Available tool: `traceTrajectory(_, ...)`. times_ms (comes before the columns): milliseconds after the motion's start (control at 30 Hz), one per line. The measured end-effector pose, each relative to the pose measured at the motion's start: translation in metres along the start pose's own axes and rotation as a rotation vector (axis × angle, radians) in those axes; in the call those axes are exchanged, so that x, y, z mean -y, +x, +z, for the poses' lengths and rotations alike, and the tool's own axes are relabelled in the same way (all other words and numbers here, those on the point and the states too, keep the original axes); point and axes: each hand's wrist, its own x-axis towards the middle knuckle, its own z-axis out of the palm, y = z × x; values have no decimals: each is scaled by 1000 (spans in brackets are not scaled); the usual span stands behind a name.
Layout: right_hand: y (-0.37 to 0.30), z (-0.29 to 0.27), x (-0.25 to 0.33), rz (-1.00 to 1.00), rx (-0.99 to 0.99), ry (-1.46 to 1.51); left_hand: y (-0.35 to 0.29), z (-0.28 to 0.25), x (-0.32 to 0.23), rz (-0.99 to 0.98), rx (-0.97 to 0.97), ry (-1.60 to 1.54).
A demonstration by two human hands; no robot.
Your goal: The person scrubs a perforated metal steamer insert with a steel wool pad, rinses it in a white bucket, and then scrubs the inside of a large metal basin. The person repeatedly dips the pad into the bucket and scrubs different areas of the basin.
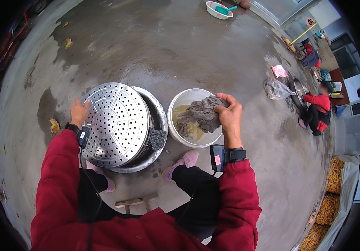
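Note:
At the left rim of a round perforated metal steamer tray (115,125), my left hand (79,112) grips the edge, with some fingers hidden. The tray rests over a metal basin (162,121), hiding most of what is under it. My right hand (230,117) clutches a crumpled, wet-looking grey cloth (203,113) above a white bucket (175,136). Murky yellowish water (196,133) stands inside the bucket, and the cloth's lower end hangs into it. A dark grey scouring pad (157,139) sits at the basin's right side, beside the tray.
Between my feet stands a small wooden stool (136,201). A white basin (219,10) with a green scoop is at the far edge. On the right, another person in red (320,104) squats by a metal pan, near a clear plastic bag (277,88). Corn cobs (328,209) are piled lower right.

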Motion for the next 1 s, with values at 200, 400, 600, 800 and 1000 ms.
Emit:
traceTrajectory(200, -7, -7, 22, -36, 36, 141, -97, -58, -237, 898, 234, -872)
traceTrajectory(400, -7, -17, 28, -34, 58, 492, -173, -31, -362, 493, 1092, -1638)
traceTrajectory(600, 8, -20, -24, 45, -1, 928, -180, -41, -388, 117, 1230, -2091)
traceTrajectory(800, 7, 11, -106, 228, -33, 923, -158, -39, -410, -303, 1094, -2250)
traceTrajectory(1000, -6, 31, -120, 535, -43, 1093, -157, -39, -426, -363, 883, -2120)
